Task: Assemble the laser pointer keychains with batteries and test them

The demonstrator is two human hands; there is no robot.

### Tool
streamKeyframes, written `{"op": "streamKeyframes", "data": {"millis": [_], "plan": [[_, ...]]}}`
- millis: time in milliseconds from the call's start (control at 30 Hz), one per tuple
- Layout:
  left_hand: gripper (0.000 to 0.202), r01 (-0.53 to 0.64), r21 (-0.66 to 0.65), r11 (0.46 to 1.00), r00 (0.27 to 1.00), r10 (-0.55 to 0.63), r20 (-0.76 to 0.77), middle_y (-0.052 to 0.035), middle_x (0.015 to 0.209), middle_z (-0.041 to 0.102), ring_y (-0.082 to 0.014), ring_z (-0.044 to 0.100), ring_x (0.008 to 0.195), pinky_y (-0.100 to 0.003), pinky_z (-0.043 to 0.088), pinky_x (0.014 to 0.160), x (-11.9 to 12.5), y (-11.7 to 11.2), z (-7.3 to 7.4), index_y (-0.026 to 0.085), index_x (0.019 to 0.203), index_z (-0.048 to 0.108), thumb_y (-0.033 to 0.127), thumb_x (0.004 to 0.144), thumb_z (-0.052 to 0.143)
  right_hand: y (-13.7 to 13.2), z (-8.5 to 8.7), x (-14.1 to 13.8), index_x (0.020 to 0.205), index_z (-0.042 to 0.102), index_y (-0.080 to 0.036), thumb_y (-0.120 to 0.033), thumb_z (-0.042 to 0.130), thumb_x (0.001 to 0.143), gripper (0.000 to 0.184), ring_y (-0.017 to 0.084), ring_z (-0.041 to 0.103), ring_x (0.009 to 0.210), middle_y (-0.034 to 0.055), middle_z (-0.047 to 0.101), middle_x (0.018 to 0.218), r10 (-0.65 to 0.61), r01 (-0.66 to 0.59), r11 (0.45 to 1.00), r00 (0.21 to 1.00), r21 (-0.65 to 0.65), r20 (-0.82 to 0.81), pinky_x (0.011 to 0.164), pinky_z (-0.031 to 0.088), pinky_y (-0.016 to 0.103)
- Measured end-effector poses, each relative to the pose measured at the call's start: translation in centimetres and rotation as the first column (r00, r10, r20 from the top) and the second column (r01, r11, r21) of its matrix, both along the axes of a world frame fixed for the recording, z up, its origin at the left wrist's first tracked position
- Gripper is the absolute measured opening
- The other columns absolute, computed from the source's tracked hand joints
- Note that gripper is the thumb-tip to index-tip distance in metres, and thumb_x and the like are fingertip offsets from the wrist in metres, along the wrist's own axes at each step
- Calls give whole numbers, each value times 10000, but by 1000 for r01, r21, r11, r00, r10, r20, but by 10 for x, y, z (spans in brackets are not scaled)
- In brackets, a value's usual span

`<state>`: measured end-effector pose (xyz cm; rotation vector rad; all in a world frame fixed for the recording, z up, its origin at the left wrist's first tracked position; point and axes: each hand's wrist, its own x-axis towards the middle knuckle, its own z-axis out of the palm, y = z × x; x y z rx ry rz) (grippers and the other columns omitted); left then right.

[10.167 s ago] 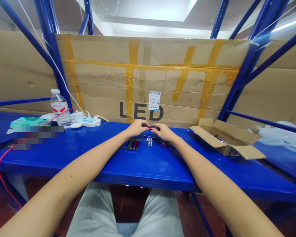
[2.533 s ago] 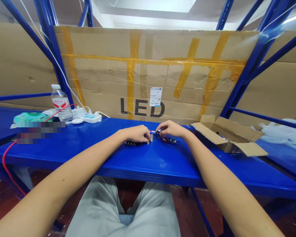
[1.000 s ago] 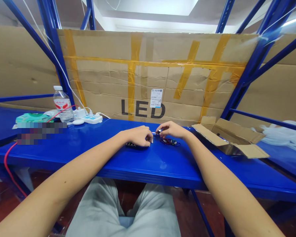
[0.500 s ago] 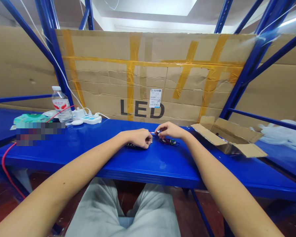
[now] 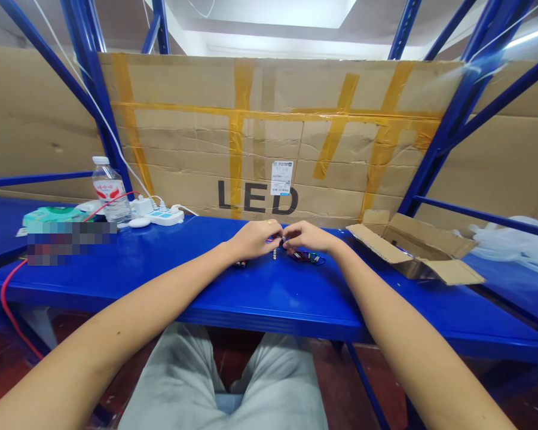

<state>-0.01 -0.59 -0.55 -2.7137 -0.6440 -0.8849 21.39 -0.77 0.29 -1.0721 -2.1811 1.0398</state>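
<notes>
My left hand (image 5: 254,237) and my right hand (image 5: 308,236) meet fingertip to fingertip just above the blue shelf (image 5: 269,286). Both are pinched closed on a small slim item (image 5: 278,240) held between them, too small to name. Below them stands a small cluster of silvery cylinders (image 5: 275,254). Partly hidden under my left wrist lies a row of dark pen-like pieces (image 5: 239,263). A tangle of coloured pieces (image 5: 308,257) rests under my right hand.
An open cardboard box (image 5: 415,246) sits at the right. At the left stand a water bottle (image 5: 109,191), a white power strip (image 5: 161,216) and a green packet (image 5: 54,215). A taped cardboard sheet marked LED (image 5: 269,137) backs the shelf. White gloves (image 5: 513,242) lie far right.
My left hand has lifted off the cylinders on the shelf and come up to meet my right hand at the small item. My right hand has hardly moved.
</notes>
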Motion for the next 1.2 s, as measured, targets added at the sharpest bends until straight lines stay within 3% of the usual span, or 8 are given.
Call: {"op": "streamKeyframes", "data": {"millis": [267,467,667,800,867,933,1067,1200], "plan": [[202,-133,39,990,991,134,-23,-80,953,666,-181,630,832,-273,431,687,1,-6,1,149,990,615,258,916,462,-4,0,-7,833,630,-158,-253,687,705,170,151,645,602,10,666,660,-42,37,996,997,-78,-63,619,522,286],[191,11,-62,998,990,-20,-138,-52,902,693,-177,626,822,-278,427,727,-1,-14,5,172,935,646,194,852,475,-1,1,-5,796,599,-152,-191,670,705,122,137,614,513,-5,611,570,-198,197,979,980,-43,0,515,473,244],[178,53,-55,997,973,-64,-222,-55,804,674,-169,600,729,-275,401,665,-2,-30,10,171,811,650,203,833,476,-3,4,-3,814,614,-154,-211,652,724,112,146,614,525,4,626,561,-180,180,984,983,3,27,523,470,251],[162,80,-190,979,975,-117,-190,-37,780,668,-149,582,715,-258,412,685,-10,-31,17,167,796,662,159,779,501,-2,3,-3,832,617,-154,-229,667,723,141,152,620,528,9,630,577,-180,180,984,982,4,50,504,462,251],[158,62,-373,926,959,-159,-234,-15,758,670,-129,577,685,-238,418,667,-16,-29,23,171,795,674,151,752,524,-1,2,-2,850,618,-155,-231,686,712,172,151,624,532,11,639,606,-188,189,982,981,-8,47,499,464,249],[143,-12,-584,812,921,-218,-323,0,745,682,-118,582,658,-217,420,620,-23,-25,29,174,810,693,181,733,573,0,2,-2,861,621,-155,-235,699,706,191,146,622,532,12,643,619,-186,187,982,982,-14,43,502,469,247],[250,-213,-762,612,876,-225,-426,-6,779,717,-116,568,584,-207,396,508,-32,-23,36,184,923,699,268,691,662,2,0,0,870,623,-153,-253,708,710,207,138,614,524,13,648,631,-167,168,986,985,-22,34,501,472,245],[222,-237,-723,649,846,-228,-482,6,751,703,-116,570,591,-204,405,520,-28,-25,33,192,860,707,280,656,711,6,-2,2,871,627,-151,-262,714,710,214,139,623,539,14,643,636,-147,148,989,989,-20,29,510,480,242]]}}
